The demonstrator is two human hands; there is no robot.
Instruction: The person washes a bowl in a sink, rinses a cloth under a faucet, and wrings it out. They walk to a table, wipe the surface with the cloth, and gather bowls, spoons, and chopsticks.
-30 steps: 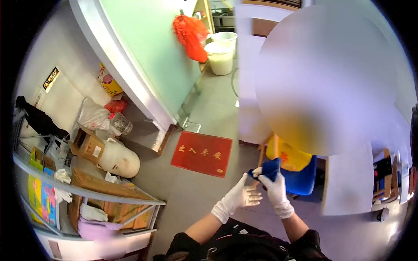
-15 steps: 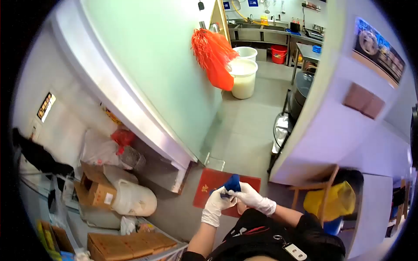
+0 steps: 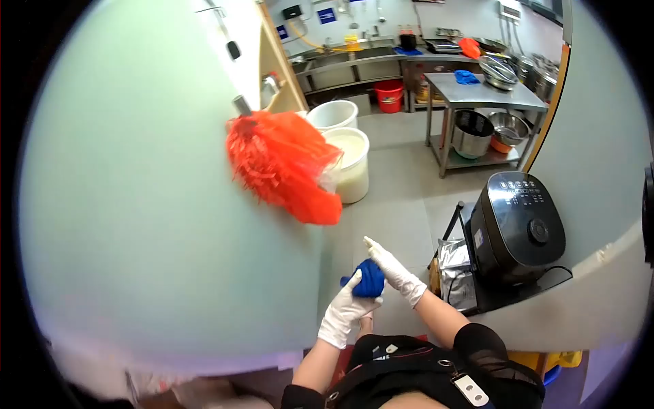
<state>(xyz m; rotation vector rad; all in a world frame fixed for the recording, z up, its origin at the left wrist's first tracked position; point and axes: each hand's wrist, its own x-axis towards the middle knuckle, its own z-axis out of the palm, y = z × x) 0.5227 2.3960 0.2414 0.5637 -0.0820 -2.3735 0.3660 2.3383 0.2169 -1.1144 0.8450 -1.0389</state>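
A bundled dark blue cloth [image 3: 368,279] is in front of my body, near the bottom middle of the view. My left hand [image 3: 346,310], in a white glove, has its fingers wrapped round the cloth from the left and below. Beside the cloth on the right is my right hand [image 3: 395,271], also gloved in white, with its fingers stretched out and pointing up and to the left. Its inner edge is close to the cloth; whether it touches is hard to tell.
Red plastic bags [image 3: 286,163] hang from the door at left. White buckets [image 3: 354,170] stand on the floor beyond. At right are a black rice cooker [image 3: 521,225] on a rack and a steel table [image 3: 477,95]; sinks [image 3: 334,61] line the back wall.
The view has moved forward through the doorway, and the boxes at left have left it. My right hand has come off the cloth and straightened; my left hand still holds the cloth, now more compact.
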